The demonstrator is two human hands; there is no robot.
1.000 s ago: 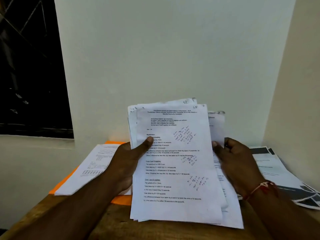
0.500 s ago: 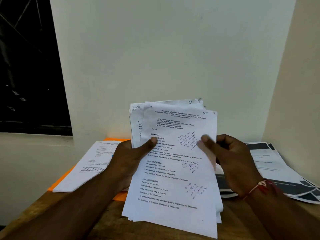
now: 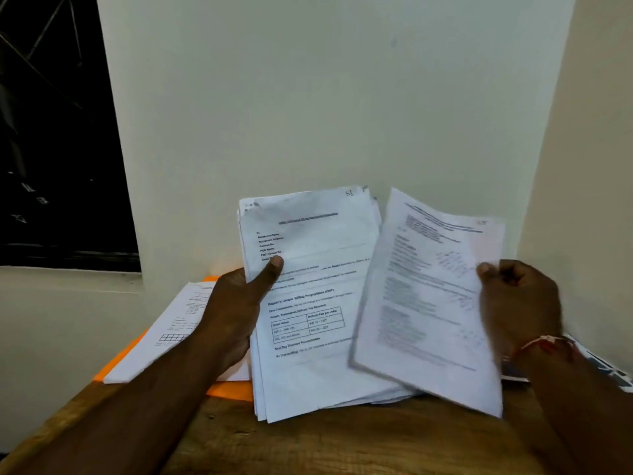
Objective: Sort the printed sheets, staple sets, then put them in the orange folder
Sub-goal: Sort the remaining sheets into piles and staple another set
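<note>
Head view: a stack of printed sheets point(image 3: 308, 303) is held upright above the wooden table point(image 3: 308, 447) by the left hand point(image 3: 233, 313). Its fingers are wrapped behind the stack's left edge and its thumb point(image 3: 270, 265) is pressed on the front page. A single sheet point(image 3: 421, 303), blurred, is pinched at its right edge by the curled fingers of the right hand point(image 3: 517, 303). It is held just beside the stack and overlaps the stack's lower right corner. A red thread point(image 3: 544, 342) is worn on the right wrist.

The orange folder point(image 3: 226, 392) lies flat on the table behind the left forearm, and a few loose pages point(image 3: 178, 323) rest on top of it. Whether it is open or closed cannot be told. More printed papers point(image 3: 609, 371) are seen at the right edge of the table, mostly hidden by the right arm.

The task is judged to be in its first stage, the sorting. Most sheets are gathered in the one stack in the left hand, and one page is being dealt apart from it. No stapler is seen and no stapled set can be made out, so stapling is judged not yet begun. Nothing is seen inside the folder. Left to do, by this reckoning, are the rest of the sorting, the stapling of each set, and the filing.
</note>
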